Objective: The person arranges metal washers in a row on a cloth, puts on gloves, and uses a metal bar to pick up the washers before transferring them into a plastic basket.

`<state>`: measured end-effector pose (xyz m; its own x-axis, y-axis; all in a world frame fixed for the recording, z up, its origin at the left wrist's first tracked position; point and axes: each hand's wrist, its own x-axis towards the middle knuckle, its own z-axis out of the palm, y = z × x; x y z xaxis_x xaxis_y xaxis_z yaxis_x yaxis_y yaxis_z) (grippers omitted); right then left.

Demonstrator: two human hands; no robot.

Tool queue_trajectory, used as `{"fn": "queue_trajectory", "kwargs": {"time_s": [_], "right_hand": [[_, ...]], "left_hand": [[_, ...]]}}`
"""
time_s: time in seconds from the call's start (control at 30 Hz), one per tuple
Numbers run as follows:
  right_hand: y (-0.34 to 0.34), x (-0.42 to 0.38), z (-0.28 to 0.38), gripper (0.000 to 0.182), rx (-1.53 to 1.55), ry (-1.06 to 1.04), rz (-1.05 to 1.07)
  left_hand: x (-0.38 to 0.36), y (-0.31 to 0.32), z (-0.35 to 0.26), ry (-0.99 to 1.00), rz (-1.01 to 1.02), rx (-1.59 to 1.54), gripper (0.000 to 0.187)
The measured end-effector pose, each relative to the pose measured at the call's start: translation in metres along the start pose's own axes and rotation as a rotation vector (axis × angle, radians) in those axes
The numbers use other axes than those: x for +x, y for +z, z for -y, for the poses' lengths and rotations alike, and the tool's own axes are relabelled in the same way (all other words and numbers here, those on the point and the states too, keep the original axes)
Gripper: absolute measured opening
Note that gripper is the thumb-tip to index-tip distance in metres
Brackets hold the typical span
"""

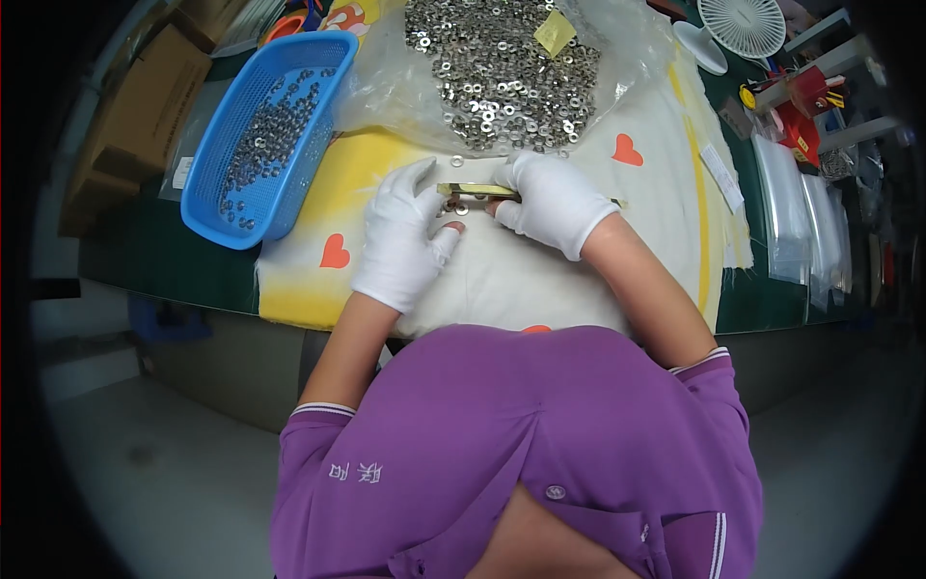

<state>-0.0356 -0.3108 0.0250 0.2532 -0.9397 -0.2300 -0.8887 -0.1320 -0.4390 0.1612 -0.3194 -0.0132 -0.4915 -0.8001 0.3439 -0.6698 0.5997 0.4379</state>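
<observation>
From the head camera, the left hand (400, 241) and right hand (552, 201), both in white gloves, pinch a thin yellow strip (476, 190) between them, with a few washers (460, 206) under it. I judge the sorting about half done: a big heap (502, 68) waits on the plastic bag (627, 48) beyond the hands, fewer lie in the blue basket (318, 58) to the left.

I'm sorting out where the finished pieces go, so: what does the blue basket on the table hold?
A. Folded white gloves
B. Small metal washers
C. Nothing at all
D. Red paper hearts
B: the blue basket has a scatter of small metal washers on its floor, like the bigger pile of washers on the clear plastic bag beside it.
</observation>
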Motion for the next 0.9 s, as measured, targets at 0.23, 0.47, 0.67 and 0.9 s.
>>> {"fn": "queue_trajectory", "kwargs": {"time_s": [0.23, 0.47, 0.67, 0.9], "right_hand": [[0.008, -0.002, 0.003, 0.016, 0.145, -0.056, -0.217], [0.016, 0.002, 0.010, 0.018, 0.039, -0.049, -0.164], [0.011, 0.013, 0.009, 0.016, 0.090, -0.072, -0.199], [0.009, 0.022, 0.015, 0.021, -0.018, -0.075, -0.151]], "left_hand": [[0.006, 0.008, 0.003, -0.018, -0.011, -0.035, 0.023], [0.004, 0.002, 0.003, -0.003, 0.002, 0.009, 0.017], [0.007, 0.006, 0.009, 0.031, -0.048, -0.098, 0.013], [0.004, 0.009, 0.015, -0.042, -0.087, -0.016, 0.013]]}}
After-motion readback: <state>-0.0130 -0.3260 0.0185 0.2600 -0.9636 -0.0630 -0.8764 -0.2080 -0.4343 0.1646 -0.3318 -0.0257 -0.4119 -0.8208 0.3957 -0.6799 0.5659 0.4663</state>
